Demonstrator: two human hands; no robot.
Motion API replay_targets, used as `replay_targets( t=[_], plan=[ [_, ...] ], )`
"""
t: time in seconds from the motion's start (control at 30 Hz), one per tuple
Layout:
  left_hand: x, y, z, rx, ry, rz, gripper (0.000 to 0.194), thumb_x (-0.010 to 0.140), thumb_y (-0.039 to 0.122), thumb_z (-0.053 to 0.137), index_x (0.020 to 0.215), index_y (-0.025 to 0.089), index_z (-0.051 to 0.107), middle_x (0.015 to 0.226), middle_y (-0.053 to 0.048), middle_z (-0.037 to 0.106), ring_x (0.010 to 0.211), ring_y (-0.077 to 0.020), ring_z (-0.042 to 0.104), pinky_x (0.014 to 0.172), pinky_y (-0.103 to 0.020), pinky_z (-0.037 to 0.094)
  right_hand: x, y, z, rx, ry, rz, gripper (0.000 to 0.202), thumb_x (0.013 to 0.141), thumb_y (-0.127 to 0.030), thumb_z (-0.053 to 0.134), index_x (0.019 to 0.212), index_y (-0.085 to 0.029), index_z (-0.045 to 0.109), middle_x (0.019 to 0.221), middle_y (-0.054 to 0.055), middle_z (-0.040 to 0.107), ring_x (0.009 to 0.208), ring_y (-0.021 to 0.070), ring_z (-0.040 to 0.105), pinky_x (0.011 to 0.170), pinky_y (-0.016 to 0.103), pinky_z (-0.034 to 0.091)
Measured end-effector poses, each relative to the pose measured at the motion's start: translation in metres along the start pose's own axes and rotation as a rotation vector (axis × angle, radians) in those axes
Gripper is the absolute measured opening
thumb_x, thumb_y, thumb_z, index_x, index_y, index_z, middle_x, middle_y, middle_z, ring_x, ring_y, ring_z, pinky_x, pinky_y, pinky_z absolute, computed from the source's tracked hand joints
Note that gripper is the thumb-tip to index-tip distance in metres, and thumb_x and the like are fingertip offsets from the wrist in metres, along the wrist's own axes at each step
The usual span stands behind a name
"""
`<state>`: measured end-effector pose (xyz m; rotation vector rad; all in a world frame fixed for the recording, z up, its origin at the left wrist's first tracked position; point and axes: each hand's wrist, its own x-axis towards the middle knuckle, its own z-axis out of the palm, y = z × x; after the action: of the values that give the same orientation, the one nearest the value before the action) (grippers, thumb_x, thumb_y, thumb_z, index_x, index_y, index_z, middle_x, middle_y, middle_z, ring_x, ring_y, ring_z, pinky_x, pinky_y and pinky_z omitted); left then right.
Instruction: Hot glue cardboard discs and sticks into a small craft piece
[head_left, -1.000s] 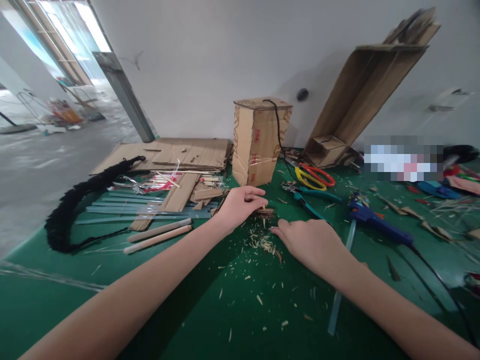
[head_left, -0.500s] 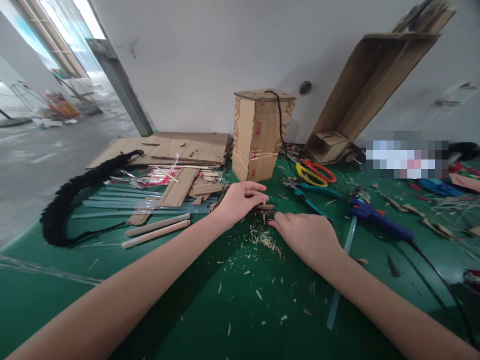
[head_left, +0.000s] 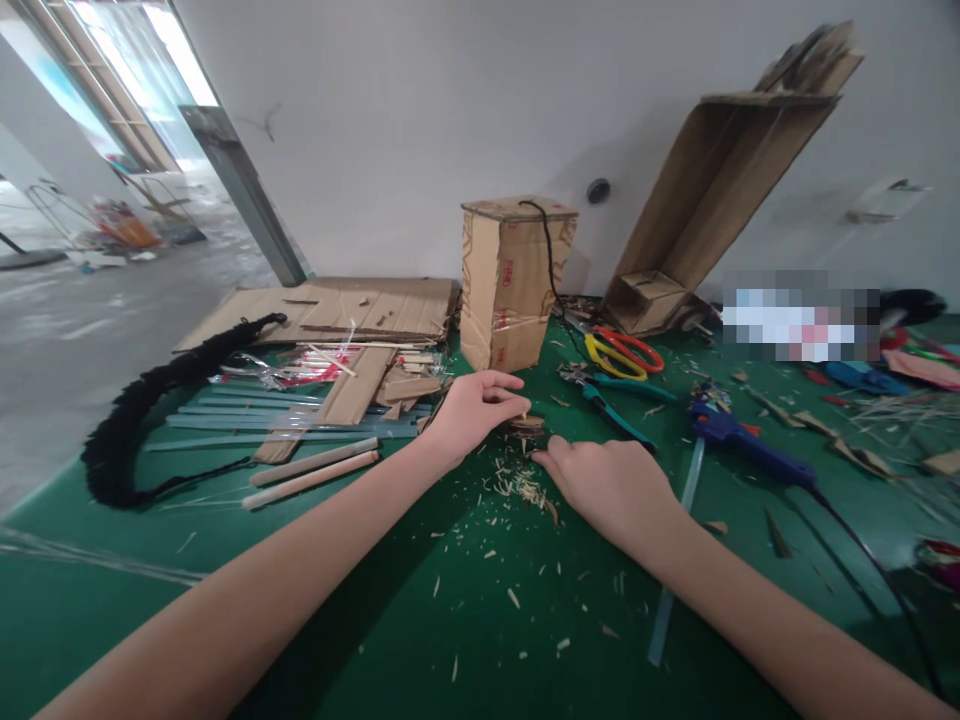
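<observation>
My left hand (head_left: pixel 480 412) is closed around the top of a small pale stick, which passes through a stack of small brown cardboard pieces (head_left: pixel 527 425). Just right of the stack, my right hand (head_left: pixel 604 480) has its fingers pressed together near the stick's lower end; what they hold is too small and hidden to name. Pale wood shavings (head_left: pixel 525 487) lie on the green tabletop (head_left: pixel 420 640) below the stack. Behind my hands stands a tall cardboard box (head_left: pixel 517 290) with a black cord over it.
Glue sticks, cardboard strips and a black fuzzy strip (head_left: pixel 127 430) lie left. To the right are teal-handled pliers (head_left: pixel 615 415), scissors (head_left: pixel 622 355) and a blue glue gun (head_left: pixel 750 450) with its cord. A long cardboard trough (head_left: pixel 720 190) leans on the wall.
The whole view has shifted slightly, with the background lower and a little to the left. Both hands stay at the cardboard stack, my right hand slightly lower beside it.
</observation>
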<state>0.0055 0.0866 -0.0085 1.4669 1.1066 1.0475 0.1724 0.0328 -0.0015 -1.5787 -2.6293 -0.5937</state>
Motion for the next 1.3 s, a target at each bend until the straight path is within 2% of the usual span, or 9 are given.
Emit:
replay_targets(
  t=[0.2, 0.47, 0.6, 0.8, 0.93, 1.07, 1.3],
  plan=[
    [0.0011, -0.0022, 0.0004, -0.007, 0.006, 0.012, 0.029, 0.064, 0.026, 0.066, 0.091, 0.015, 0.059, 0.072, -0.003, 0.065, 0.069, -0.0128, 0.060, 0.068, -0.027, 0.047, -0.0024, 0.0019, 0.0034, 0.007, 0.088, -0.003, 0.035, 0.088, -0.034, 0.032, 0.066, -0.019, 0.054, 0.050, 0.001, 0.058, 0.042, 0.0132, 0.051, 0.043, 0.026, 0.009],
    [0.0009, 0.0009, 0.0014, -0.019, -0.003, 0.010, 0.028, 0.064, 0.025, 0.067, 0.088, 0.014, 0.059, 0.067, -0.001, 0.062, 0.065, -0.0115, 0.058, 0.063, -0.026, 0.047, -0.0031, 0.0023, 0.0071, 0.036, 0.127, -0.074, 0.033, 0.088, -0.032, 0.033, 0.065, -0.019, 0.052, 0.054, -0.001, 0.057, 0.045, 0.0114, 0.049, 0.044, 0.027, 0.009],
    [0.0013, 0.0009, 0.0018, -0.008, 0.000, 0.002, 0.024, 0.064, 0.024, 0.067, 0.085, 0.014, 0.059, 0.068, -0.002, 0.062, 0.064, -0.0110, 0.058, 0.062, -0.025, 0.046, -0.0019, 0.0012, 0.0073, 0.030, 0.140, -0.060, 0.032, 0.088, -0.032, 0.034, 0.065, -0.019, 0.052, 0.054, -0.001, 0.057, 0.046, 0.0115, 0.050, 0.044, 0.027, 0.010],
    [0.0023, -0.0029, 0.0023, 0.015, -0.003, 0.014, 0.023, 0.065, 0.027, 0.066, 0.082, 0.014, 0.060, 0.068, -0.002, 0.063, 0.064, -0.0106, 0.058, 0.062, -0.025, 0.046, -0.0002, 0.0007, 0.0063, 0.033, 0.121, -0.035, 0.031, 0.088, -0.033, 0.035, 0.065, -0.020, 0.053, 0.056, -0.001, 0.059, 0.048, 0.0131, 0.053, 0.043, 0.027, 0.010],
    [0.0027, -0.0035, 0.0026, 0.019, 0.003, 0.014, 0.022, 0.064, 0.027, 0.067, 0.081, 0.014, 0.059, 0.069, -0.002, 0.063, 0.064, -0.0103, 0.058, 0.063, -0.025, 0.047, 0.0012, -0.0015, 0.0041, 0.002, 0.043, -0.002, 0.031, 0.087, -0.038, 0.035, 0.069, -0.022, 0.054, 0.050, -0.001, 0.059, 0.039, 0.0144, 0.052, 0.040, 0.027, 0.008],
    [0.0025, -0.0029, 0.0020, 0.015, 0.005, 0.006, 0.024, 0.064, 0.027, 0.067, 0.081, 0.013, 0.059, 0.070, -0.003, 0.064, 0.065, -0.0107, 0.058, 0.063, -0.025, 0.047, 0.0006, -0.0032, 0.0005, -0.026, -0.019, -0.026, 0.031, 0.087, -0.036, 0.035, 0.070, -0.020, 0.055, 0.044, 0.001, 0.056, 0.036, 0.0167, 0.051, 0.039, 0.027, 0.009],
    [0.0026, -0.0031, 0.0011, 0.016, -0.001, 0.020, 0.023, 0.064, 0.028, 0.067, 0.080, 0.014, 0.059, 0.070, -0.003, 0.064, 0.066, -0.0115, 0.059, 0.064, -0.026, 0.048, -0.0028, -0.0006, -0.0005, -0.035, -0.009, -0.020, 0.035, 0.088, -0.037, 0.032, 0.067, -0.020, 0.054, 0.045, 0.002, 0.057, 0.038, 0.0173, 0.053, 0.040, 0.027, 0.009]
  ],
)
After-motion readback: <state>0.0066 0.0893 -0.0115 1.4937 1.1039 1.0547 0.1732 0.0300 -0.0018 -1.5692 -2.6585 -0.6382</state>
